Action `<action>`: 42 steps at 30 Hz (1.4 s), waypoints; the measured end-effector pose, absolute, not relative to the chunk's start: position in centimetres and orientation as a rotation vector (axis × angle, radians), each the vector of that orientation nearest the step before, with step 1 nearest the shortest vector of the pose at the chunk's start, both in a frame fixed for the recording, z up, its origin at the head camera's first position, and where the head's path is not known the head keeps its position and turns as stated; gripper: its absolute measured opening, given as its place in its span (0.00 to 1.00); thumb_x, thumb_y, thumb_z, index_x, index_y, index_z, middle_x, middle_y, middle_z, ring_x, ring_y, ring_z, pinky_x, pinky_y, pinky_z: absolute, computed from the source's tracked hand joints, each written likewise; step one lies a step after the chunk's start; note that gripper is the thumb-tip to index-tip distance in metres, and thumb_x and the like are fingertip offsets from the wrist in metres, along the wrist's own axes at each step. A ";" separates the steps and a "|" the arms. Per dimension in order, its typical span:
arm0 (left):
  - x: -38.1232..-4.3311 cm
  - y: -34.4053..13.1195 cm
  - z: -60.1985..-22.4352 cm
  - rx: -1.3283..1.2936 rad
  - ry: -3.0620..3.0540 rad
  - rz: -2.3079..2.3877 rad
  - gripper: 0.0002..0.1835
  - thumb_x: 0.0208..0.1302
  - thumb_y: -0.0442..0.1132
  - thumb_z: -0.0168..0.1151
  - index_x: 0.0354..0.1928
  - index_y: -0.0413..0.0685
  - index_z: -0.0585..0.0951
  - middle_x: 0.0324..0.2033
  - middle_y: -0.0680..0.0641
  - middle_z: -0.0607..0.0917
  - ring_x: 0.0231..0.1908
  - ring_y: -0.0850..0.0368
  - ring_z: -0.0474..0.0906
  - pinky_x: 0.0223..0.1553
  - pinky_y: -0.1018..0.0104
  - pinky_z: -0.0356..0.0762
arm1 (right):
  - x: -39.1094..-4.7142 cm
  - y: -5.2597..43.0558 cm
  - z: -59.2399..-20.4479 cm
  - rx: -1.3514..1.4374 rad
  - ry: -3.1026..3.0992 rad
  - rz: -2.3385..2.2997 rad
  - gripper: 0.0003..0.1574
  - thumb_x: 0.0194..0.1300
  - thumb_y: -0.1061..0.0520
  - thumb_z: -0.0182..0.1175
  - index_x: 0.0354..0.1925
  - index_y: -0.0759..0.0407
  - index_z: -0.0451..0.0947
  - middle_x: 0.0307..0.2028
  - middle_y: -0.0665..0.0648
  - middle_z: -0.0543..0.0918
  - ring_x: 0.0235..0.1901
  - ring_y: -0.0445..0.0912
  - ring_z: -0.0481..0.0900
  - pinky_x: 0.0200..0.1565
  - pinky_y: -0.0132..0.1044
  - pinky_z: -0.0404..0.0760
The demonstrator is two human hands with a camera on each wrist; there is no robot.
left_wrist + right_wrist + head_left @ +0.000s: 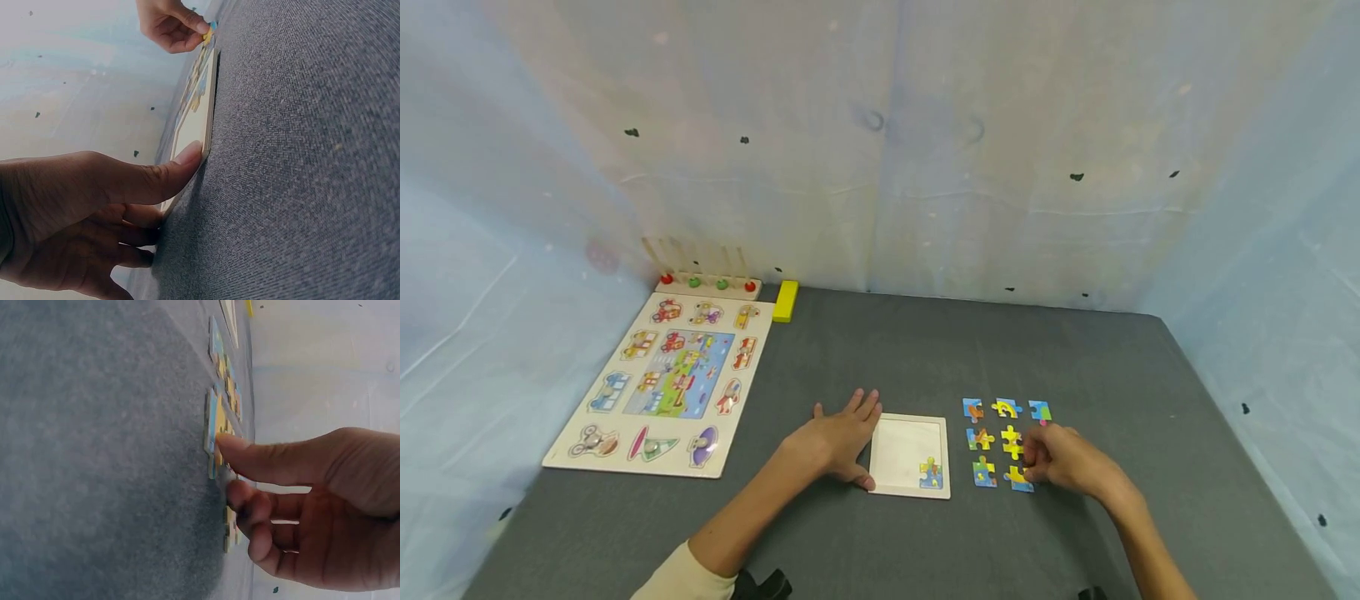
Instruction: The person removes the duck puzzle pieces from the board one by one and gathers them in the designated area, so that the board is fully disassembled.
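My left hand [838, 442] rests against the left edge of a square wooden puzzle tray [891, 454]. Its thumb lies on the near corner and its fingers spread along the side. One yellow-and-blue jigsaw piece [931, 475] sits in the tray's near right corner. My right hand [1063, 458] is at the right side of several loose jigsaw pieces [983, 473], laid out in rows. Its thumb and curled fingers pinch a jigsaw piece, mostly hidden by the fingers. Beside the thumb lies a yellow-and-blue piece [215, 425].
On the left lies a large wooden peg puzzle board [636, 454] with vehicle and toy pictures. Behind it stands a wooden rack [707, 286] with pegs and red and green beads, next to a yellow block [786, 301]. Pale sheeting [880, 167] surrounds the grey table [865, 342].
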State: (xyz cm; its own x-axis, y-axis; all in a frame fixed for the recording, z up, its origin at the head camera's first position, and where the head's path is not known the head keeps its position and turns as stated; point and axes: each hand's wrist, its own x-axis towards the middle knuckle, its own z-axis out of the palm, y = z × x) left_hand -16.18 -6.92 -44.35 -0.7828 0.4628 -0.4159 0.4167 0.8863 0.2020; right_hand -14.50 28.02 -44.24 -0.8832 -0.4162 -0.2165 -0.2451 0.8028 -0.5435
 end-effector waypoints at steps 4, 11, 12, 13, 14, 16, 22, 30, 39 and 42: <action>-16.1 -6.8 -44.3 0.638 2.586 0.132 0.62 0.52 0.60 0.81 0.82 0.44 0.58 0.85 0.45 0.51 0.85 0.47 0.45 0.72 0.23 0.60 | -14.4 27.7 -44.4 -0.450 2.664 -0.711 0.14 0.58 0.63 0.77 0.31 0.58 0.78 0.22 0.48 0.77 0.21 0.36 0.68 0.26 0.31 0.69; -16.1 -6.7 -44.3 0.634 2.587 0.118 0.62 0.52 0.60 0.81 0.82 0.45 0.57 0.85 0.46 0.51 0.85 0.47 0.45 0.72 0.24 0.60 | -14.5 27.4 -44.2 -0.429 2.670 -0.710 0.14 0.60 0.62 0.74 0.28 0.57 0.76 0.21 0.47 0.74 0.21 0.37 0.67 0.25 0.31 0.66; -16.1 -6.7 -44.3 0.634 2.587 0.121 0.62 0.52 0.60 0.81 0.82 0.45 0.57 0.85 0.46 0.51 0.85 0.47 0.45 0.72 0.24 0.60 | -14.6 27.3 -44.1 -0.430 2.674 -0.704 0.14 0.61 0.62 0.74 0.28 0.56 0.76 0.21 0.47 0.74 0.21 0.36 0.67 0.25 0.30 0.66; -16.2 -6.7 -44.3 0.634 2.587 0.123 0.62 0.52 0.60 0.81 0.82 0.45 0.58 0.85 0.46 0.51 0.85 0.47 0.45 0.72 0.24 0.60 | -14.6 27.2 -43.9 -0.437 2.675 -0.703 0.14 0.61 0.61 0.74 0.28 0.56 0.75 0.21 0.47 0.73 0.21 0.36 0.66 0.25 0.30 0.66; -16.2 -6.7 -44.3 0.634 2.587 0.126 0.62 0.52 0.60 0.81 0.82 0.44 0.57 0.85 0.46 0.51 0.85 0.47 0.45 0.72 0.24 0.60 | -14.6 27.1 -43.7 -0.459 2.676 -0.704 0.14 0.62 0.60 0.74 0.29 0.55 0.76 0.22 0.47 0.74 0.22 0.36 0.67 0.26 0.30 0.67; -16.3 -6.8 -44.4 0.630 2.586 0.124 0.63 0.52 0.60 0.81 0.82 0.44 0.57 0.85 0.46 0.51 0.85 0.47 0.44 0.72 0.23 0.59 | -14.8 26.7 -43.3 -0.504 2.678 -0.711 0.13 0.63 0.59 0.73 0.30 0.55 0.76 0.23 0.46 0.75 0.22 0.35 0.68 0.27 0.30 0.68; -16.5 -6.9 -44.3 0.617 2.578 0.110 0.63 0.51 0.61 0.81 0.83 0.45 0.57 0.85 0.46 0.50 0.85 0.47 0.44 0.72 0.23 0.58 | -15.1 24.1 -42.3 -0.678 2.675 -0.752 0.07 0.66 0.59 0.71 0.39 0.60 0.82 0.26 0.44 0.80 0.25 0.31 0.71 0.30 0.30 0.75; -16.4 -6.9 -44.2 0.616 2.580 0.104 0.63 0.51 0.61 0.81 0.82 0.45 0.58 0.85 0.46 0.51 0.85 0.48 0.45 0.72 0.24 0.59 | -14.6 19.4 -43.0 -0.866 2.687 -0.747 0.13 0.63 0.60 0.74 0.45 0.63 0.86 0.27 0.45 0.79 0.27 0.29 0.68 0.32 0.27 0.73; -16.3 -6.8 -44.4 0.629 2.582 0.131 0.62 0.52 0.61 0.81 0.82 0.44 0.58 0.85 0.46 0.52 0.85 0.47 0.45 0.72 0.23 0.60 | -13.9 17.0 -44.4 -0.944 2.721 -0.683 0.16 0.54 0.57 0.81 0.38 0.60 0.86 0.29 0.50 0.78 0.28 0.33 0.66 0.31 0.27 0.69; -16.3 -6.9 -44.4 0.630 2.585 0.127 0.62 0.52 0.61 0.81 0.82 0.44 0.58 0.85 0.46 0.52 0.85 0.47 0.45 0.71 0.23 0.60 | -13.7 16.6 -44.6 -0.896 2.732 -0.687 0.17 0.51 0.60 0.82 0.36 0.60 0.84 0.29 0.50 0.76 0.28 0.33 0.66 0.31 0.27 0.69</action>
State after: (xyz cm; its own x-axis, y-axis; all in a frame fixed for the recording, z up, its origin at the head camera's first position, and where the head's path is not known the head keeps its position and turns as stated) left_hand -16.29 -6.86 -44.37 -0.7822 0.4553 -0.4253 0.4113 0.8901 0.1964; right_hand -13.67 16.65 -44.59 -0.8007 -0.5983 -0.0312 -0.5124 0.7109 -0.4818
